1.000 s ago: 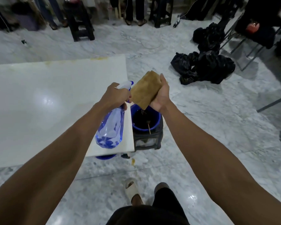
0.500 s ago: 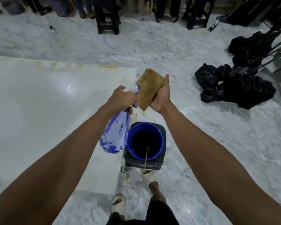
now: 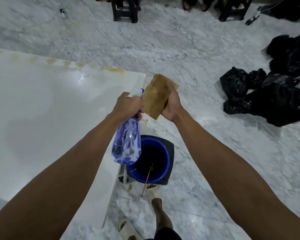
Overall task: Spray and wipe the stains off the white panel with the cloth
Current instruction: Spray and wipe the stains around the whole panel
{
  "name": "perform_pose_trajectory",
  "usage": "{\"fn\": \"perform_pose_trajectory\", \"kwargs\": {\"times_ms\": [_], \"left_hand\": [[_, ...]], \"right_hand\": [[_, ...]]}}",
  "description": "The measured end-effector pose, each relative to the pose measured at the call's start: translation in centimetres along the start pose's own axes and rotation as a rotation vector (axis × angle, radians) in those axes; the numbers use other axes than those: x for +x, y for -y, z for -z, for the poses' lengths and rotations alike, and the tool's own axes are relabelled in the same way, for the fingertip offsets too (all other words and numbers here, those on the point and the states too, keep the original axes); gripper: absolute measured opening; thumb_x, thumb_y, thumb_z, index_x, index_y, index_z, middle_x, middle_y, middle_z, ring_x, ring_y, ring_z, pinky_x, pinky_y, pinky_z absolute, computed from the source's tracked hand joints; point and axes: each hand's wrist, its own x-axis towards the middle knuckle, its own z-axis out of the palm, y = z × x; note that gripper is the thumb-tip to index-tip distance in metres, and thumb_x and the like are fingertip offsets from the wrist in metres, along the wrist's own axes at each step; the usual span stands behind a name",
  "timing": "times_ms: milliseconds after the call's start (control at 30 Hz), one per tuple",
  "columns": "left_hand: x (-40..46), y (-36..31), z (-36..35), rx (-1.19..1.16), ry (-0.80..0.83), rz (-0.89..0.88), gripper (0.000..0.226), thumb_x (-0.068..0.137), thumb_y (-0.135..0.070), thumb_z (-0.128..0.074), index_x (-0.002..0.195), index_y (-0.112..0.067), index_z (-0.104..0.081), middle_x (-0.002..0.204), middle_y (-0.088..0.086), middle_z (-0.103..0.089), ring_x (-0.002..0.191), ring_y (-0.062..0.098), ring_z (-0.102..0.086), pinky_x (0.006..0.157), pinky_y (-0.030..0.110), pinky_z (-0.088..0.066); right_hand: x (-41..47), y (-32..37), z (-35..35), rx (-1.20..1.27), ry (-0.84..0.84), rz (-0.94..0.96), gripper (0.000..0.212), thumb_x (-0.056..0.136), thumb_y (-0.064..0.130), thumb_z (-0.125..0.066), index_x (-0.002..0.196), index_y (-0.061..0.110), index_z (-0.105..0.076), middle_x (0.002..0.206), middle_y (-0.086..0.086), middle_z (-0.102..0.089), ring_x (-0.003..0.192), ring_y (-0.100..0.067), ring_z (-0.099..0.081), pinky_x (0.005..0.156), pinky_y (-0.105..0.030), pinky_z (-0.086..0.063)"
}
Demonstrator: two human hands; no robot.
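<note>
Since the earlier frames the view has swung left and downward: more of the white panel (image 3: 42,118) shows, the stains along its far edge have come into sight, and the blue bucket (image 3: 150,163) sits lower in the picture, while both hands have kept their hold.

On the left, the panel lies flat and glossy, and a broken line of yellow-brown stains (image 3: 112,69) runs along its far rim, so the wiping there is not yet done. The rest of the surface looks clean, though glare makes that hard to be sure of.

The left hand (image 3: 128,106) grips the neck of the spray bottle (image 3: 126,146), fingers curled round the trigger, nozzle aimed at the cloth just beside it. The right hand (image 3: 171,106) pinches the brownish cloth (image 3: 157,96) by its edge, holding it up in the air past the panel's right end, above the marble floor (image 3: 215,153) and the bucket. The cloth is seemingly being wetted first; the wiping remains.
</note>
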Motion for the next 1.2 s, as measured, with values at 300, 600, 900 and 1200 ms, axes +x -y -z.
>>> {"fn": "perform_pose_trajectory", "kwargs": {"times_ms": [300,600,900,1200], "left_hand": [[6.7,0.2,2.3,-0.018,-0.097,-0.092,0.020,0.088,-0.014,-0.055,0.106,-0.013,-0.065,0.097,0.021,-0.069,0.059,0.028,-0.063,0.046,0.029,-0.054],[13.7,2.0,2.9,0.042,-0.152,-0.163,0.022,0.095,-0.009,-0.054,0.110,0.004,-0.065,0.100,0.026,-0.071,0.037,0.010,-0.057,0.041,0.024,-0.050],[14.4,2.6,2.7,0.087,-0.142,-0.143,0.020,0.095,-0.011,-0.051,0.089,0.002,-0.066,0.104,0.030,-0.071,0.035,0.015,-0.056,0.044,0.028,-0.050],[13.4,2.8,2.6,0.147,-0.136,-0.179,0.015,0.089,-0.004,-0.050,0.081,-0.001,-0.062,0.099,0.032,-0.069,0.033,0.010,-0.055,0.040,0.024,-0.050]], "right_hand": [[9.9,-3.0,-0.3,-0.550,-0.189,0.170,0.072,0.096,0.069,-0.024,0.154,0.026,-0.034,0.156,0.004,-0.039,0.145,-0.015,-0.033,0.121,-0.044,-0.024],[22.9,-6.5,-4.8,-1.844,-0.194,0.473,0.056,0.103,0.055,-0.026,0.156,0.039,-0.021,0.166,-0.013,-0.007,0.152,-0.041,-0.002,0.113,-0.072,-0.008],[23.3,-8.1,-3.8,-1.910,-0.280,0.634,0.058,0.097,0.061,-0.037,0.151,0.042,-0.035,0.166,-0.014,-0.013,0.152,-0.040,-0.005,0.117,-0.064,-0.010],[22.4,-8.5,-3.8,-1.865,-0.255,0.630,0.052,0.102,0.053,-0.031,0.152,0.039,-0.034,0.165,-0.015,-0.015,0.153,-0.038,-0.005,0.117,-0.061,-0.018]]}}
